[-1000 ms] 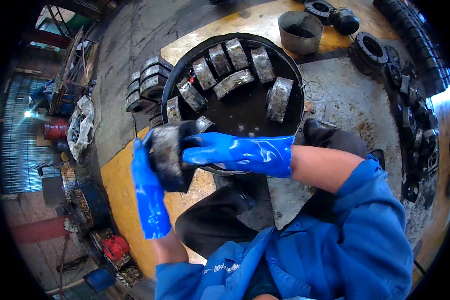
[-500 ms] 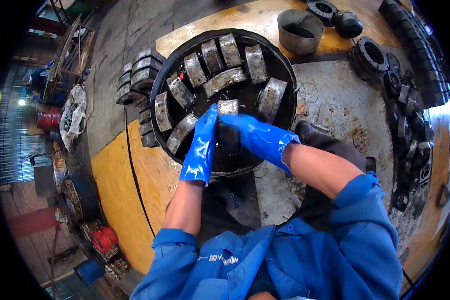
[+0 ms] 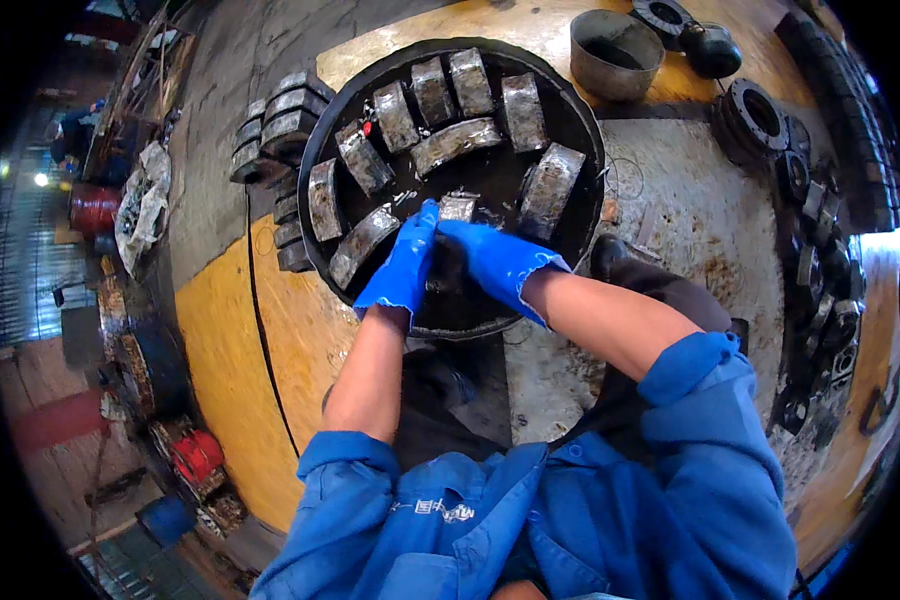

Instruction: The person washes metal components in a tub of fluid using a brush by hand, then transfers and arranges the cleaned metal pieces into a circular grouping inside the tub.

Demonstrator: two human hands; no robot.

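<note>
Both my hands wear blue rubber gloves and reach into a wide round black tub (image 3: 315,130). Between them stands a curved metal block (image 3: 458,207), wet and grey on top; its lower part is shadowed and partly covered by the gloves. My left hand (image 3: 408,257) is closed along the block's left side, thumb pointing up. From the right, my right hand (image 3: 482,258) wraps the other side, its fingertips hidden. Several similar blocks rest in the tub around my hands, among them one lying crosswise (image 3: 457,145) just beyond and a larger one (image 3: 550,190) at the right.
More curved blocks (image 3: 288,125) are stacked left of the tub. A round metal bucket (image 3: 615,60) stands at the far right, near a flanged ring (image 3: 755,115) and rows of dark metal parts (image 3: 820,270). A cable (image 3: 265,360) crosses the yellow floor board (image 3: 220,330).
My right hand has drawn in closer to the block and its blur is gone. My left hand stays at the block's left side. The whole view has shifted slightly.
</note>
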